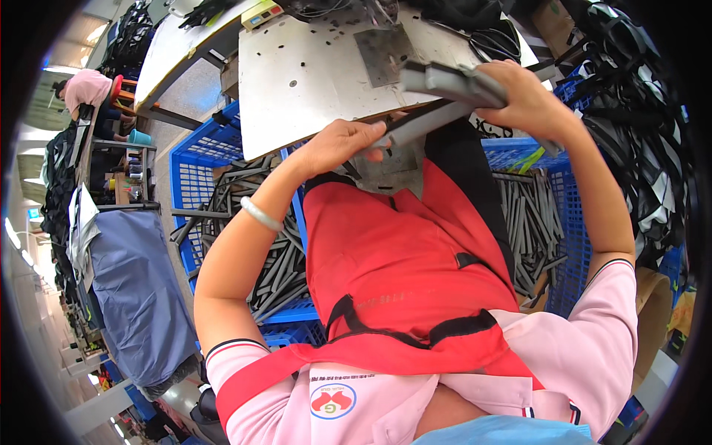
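My left hand (343,142) grips the near end of a long grey strip (430,119) at the front edge of the metal work plate (297,81). My right hand (523,93) is closed over a stack of grey folded strips (452,81) and holds them above the plate's right side. A dark metal insert (382,52) lies on the plate just beyond the strips. My red apron (400,252) fills the space below both hands.
Blue plastic crates hold several grey strips at my left (200,170) and at my right (564,222). Black bags hang far right (638,111). Another person in pink (85,89) sits at far left beside a white table (174,48). A grey-blue cover (133,289) drapes something lower left.
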Demonstrator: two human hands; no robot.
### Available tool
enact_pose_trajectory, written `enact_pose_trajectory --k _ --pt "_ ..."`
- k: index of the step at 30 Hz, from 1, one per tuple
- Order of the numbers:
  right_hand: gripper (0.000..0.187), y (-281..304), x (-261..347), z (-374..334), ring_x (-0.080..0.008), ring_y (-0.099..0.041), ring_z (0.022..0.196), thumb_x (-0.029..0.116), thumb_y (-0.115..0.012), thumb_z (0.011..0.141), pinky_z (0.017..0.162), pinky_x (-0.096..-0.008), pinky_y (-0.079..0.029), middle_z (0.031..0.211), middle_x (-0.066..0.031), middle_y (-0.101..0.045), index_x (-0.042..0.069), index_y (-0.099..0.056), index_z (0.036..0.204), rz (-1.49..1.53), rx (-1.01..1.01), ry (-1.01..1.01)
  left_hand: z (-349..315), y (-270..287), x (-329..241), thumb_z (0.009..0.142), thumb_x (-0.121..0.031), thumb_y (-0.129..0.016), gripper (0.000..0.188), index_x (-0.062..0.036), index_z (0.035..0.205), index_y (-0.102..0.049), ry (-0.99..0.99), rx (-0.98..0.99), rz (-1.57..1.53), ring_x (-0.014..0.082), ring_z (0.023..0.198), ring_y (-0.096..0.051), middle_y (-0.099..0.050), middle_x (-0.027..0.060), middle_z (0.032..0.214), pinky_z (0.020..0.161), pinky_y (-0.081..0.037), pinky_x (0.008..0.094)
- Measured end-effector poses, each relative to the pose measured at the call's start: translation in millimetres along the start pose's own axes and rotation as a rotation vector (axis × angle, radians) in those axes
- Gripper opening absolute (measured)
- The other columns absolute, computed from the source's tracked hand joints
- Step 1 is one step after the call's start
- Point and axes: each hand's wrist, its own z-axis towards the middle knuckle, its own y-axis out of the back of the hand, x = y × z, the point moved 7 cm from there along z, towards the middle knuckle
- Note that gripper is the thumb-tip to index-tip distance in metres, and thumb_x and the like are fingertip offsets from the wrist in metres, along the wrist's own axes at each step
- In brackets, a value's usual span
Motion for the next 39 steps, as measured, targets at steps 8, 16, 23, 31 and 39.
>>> enact_pose_trajectory --k 8,16,23,31,39 --pt "0.041 26 -42 -12 -0.0152 -0.055 0.069 0.025 -0.073 0.071 0.068 -0.0298 -0.047 0.077 -0.0083 -0.061 -0.004 -0.058 0.095 0.214 -0.036 -0.250 -2 32 -74 0.084 -0.020 -0.067 0.026 0.0039 0.095 -0.070 -0.310 -0.334 0.150 0.0084 0.064 -0.056 -0.065 0.0037 0.071 0.058 -0.045 0.0252" --pt "0.042 45 -64 15 -0.0120 -0.051 0.079 0.028 -0.073 0.072 0.074 -0.0277 -0.044 0.084 -0.0050 -0.057 -0.003 -0.058 0.098 0.215 -0.056 -0.253 25 62 -102 0.084 -0.022 -0.070 0.030 0.0049 0.098 -0.070 -0.262 -0.460 0.170 0.0098 0.068 -0.056 -0.067 0.0048 0.076 0.063 -0.047 0.0253" --pt "0.042 50 -73 27 -0.0116 -0.051 0.081 0.029 -0.072 0.073 0.075 -0.0269 -0.044 0.086 -0.0038 -0.056 -0.002 -0.058 0.099 0.201 -0.065 -0.250 42 75 -100 0.083 -0.022 -0.070 0.030 0.0046 0.096 -0.071 -0.301 -0.468 0.170 0.0090 0.066 -0.055 -0.066 0.0047 0.074 0.062 -0.046 0.0248" --pt "0.040 49 -78 37 -0.0160 -0.055 0.075 0.033 -0.071 0.073 0.073 -0.0312 -0.045 0.080 -0.0065 -0.061 0.001 -0.062 0.096 0.247 -0.165 -0.191 50 86 -97 0.084 -0.021 -0.070 0.025 0.0001 0.095 -0.074 -0.274 -0.467 0.110 0.0052 0.054 -0.046 -0.062 0.0003 0.066 0.048 -0.037 0.0226" --pt "0.037 49 -84 39 -0.0107 -0.052 0.072 0.033 -0.072 0.073 0.069 -0.0275 -0.044 0.076 -0.0019 -0.057 0.001 -0.061 0.088 0.237 -0.212 -0.217 52 90 -94 0.084 -0.018 -0.069 0.021 -0.0013 0.096 -0.074 -0.289 -0.470 0.007 0.0061 0.056 -0.050 -0.064 0.0007 0.070 0.051 -0.040 0.0219"
